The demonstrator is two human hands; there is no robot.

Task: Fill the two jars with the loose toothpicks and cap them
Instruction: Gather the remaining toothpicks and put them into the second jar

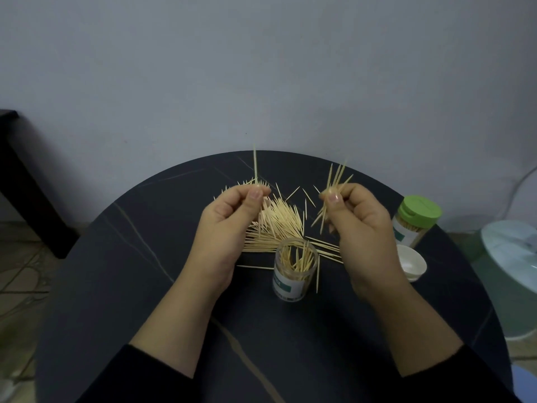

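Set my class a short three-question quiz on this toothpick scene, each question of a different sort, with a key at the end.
1. True or false: the open jar in front of the person already holds some toothpicks.
2. Multiple choice: the lid on the capped jar beside the right hand is A green, B red, C blue.
3. Short answer: how many of the two jars are capped now?

Key: 1 true; 2 A; 3 one.
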